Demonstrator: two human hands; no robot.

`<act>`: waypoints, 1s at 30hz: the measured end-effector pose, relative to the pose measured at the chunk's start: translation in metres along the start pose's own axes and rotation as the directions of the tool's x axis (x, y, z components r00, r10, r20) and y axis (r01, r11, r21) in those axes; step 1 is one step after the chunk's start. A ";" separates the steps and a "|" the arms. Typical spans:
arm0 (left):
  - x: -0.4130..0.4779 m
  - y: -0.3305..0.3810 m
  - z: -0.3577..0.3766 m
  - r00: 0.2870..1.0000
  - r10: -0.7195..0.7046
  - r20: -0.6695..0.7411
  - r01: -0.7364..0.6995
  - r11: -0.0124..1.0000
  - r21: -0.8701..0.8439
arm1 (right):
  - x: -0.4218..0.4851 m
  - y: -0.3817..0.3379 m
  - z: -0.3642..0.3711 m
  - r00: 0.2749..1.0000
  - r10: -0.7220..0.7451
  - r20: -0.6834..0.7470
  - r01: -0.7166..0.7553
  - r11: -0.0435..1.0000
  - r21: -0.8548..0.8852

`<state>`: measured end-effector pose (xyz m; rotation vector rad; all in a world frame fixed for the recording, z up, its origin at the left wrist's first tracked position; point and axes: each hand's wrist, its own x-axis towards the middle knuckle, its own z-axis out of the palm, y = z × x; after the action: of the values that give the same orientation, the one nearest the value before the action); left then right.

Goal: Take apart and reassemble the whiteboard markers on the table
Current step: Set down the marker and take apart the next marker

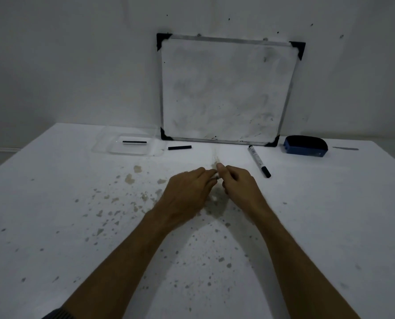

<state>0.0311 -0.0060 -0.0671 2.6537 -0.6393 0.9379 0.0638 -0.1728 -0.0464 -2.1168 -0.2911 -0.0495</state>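
My left hand (187, 192) and my right hand (238, 183) meet fingertip to fingertip at the middle of the table, both pinched around a small part (217, 177) that is mostly hidden. A whole white marker with a black cap (259, 161) lies to the right of my hands. A thin black ink stick (134, 142) rests inside a clear plastic tray (113, 148) at the back left. A short black marker piece (179, 147) lies on the table just right of the tray.
A small whiteboard (226, 88) leans against the wall at the table's far edge. A blue eraser (305, 146) sits to its right. Stains (132, 178) speckle the white table surface around my hands.
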 end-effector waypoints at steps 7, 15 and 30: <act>0.000 -0.013 -0.013 0.973 -0.101 0.209 0.175 0.911 -0.374 | -0.006 -0.008 -0.002 0.994 -0.080 0.071 0.068 0.986 0.151; -0.003 -0.033 -0.035 0.752 -0.445 0.486 0.647 0.357 -0.674 | -0.002 0.014 -0.024 0.992 -0.115 -0.045 0.111 0.990 -0.083; 0.017 -0.004 -0.027 0.625 -0.555 0.549 0.537 -0.206 -0.818 | -0.006 0.019 0.002 0.979 -0.202 -0.038 0.192 0.963 -0.188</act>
<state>0.0309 0.0021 -0.0358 1.2516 0.1066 0.0276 0.0620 -0.1818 -0.0637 -2.2581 -0.4785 -0.2623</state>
